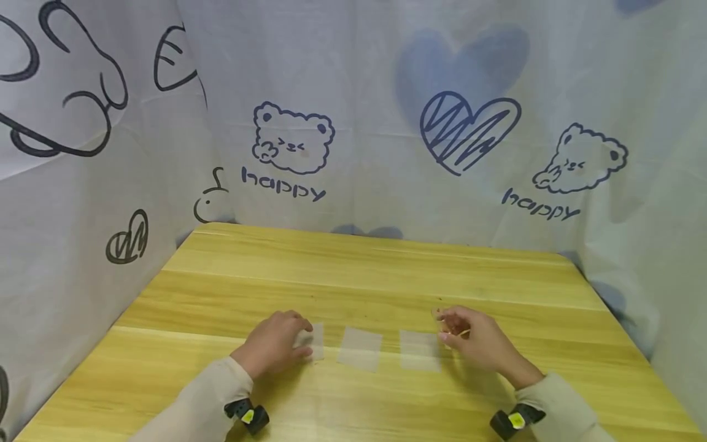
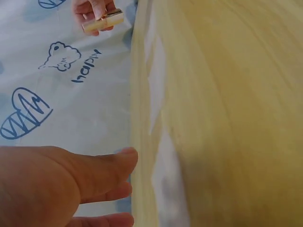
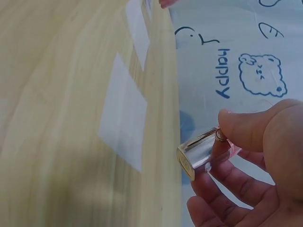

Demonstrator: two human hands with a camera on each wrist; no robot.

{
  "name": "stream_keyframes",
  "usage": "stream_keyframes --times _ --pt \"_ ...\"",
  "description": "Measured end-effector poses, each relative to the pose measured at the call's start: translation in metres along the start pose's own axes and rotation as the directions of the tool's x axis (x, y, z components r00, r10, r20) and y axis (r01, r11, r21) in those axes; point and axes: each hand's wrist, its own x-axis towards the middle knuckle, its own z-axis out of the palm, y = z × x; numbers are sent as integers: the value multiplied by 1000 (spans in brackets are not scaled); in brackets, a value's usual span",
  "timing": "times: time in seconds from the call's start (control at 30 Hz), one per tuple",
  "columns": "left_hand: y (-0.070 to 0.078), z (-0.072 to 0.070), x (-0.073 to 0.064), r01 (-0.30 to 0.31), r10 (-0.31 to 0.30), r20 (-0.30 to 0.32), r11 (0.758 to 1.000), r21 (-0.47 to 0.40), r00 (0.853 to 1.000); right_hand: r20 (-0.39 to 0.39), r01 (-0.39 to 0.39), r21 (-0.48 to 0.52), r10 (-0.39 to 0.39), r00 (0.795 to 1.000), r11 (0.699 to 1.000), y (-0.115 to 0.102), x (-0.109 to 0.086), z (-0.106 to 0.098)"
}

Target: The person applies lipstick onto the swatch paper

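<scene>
My right hand (image 1: 483,341) pinches a small shiny, see-through cylinder (image 3: 200,150) between thumb and fingers, just beyond the right-hand square. The cylinder looks glassy with a gold tint and is held tilted over the wooden table. Three thin whitish squares lie in a row: a left square (image 1: 317,341), a middle square (image 1: 360,348) and a right square (image 1: 420,351). My left hand (image 1: 275,344) holds nothing; its fingers reach over the left square and hide part of it. In the left wrist view its thumb and fingers stand apart.
The wooden table (image 1: 353,276) has a light yellow grain. White cloth (image 1: 375,202) with drawn bears, hearts and "happy" lettering hangs behind it, and more cloth stands along both sides. A dark band with a small camera (image 1: 248,417) is on each wrist.
</scene>
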Motion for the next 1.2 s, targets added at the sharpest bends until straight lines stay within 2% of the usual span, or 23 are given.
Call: stream_keyframes --times 0.1,0.3,0.47,0.63,0.87,1.0,1.2 --pt "4 -3 2 -17 17 -17 1000 -12 1000 14 24 -3 -24 1000 1000 -4 3 2" --pt "11 -6 6 -98 97 -30 993 -60 995 23 106 8 -107 994 994 -12 9 8" --pt "18 -5 6 -133 133 -6 983 -126 991 38 120 -33 -118 992 992 -17 12 18" --pt "30 -10 12 -171 172 -10 970 -172 985 7 129 -63 -129 992 990 -26 16 22" --pt "40 -10 21 -229 226 -31 961 -153 974 24 168 -19 -167 986 986 -33 21 29" --pt "45 -8 24 -247 247 -22 957 -149 969 48 179 -7 -178 983 984 -35 24 35" --pt "52 -7 28 -268 269 -17 951 -151 963 46 249 8 -249 967 968 -40 28 41"
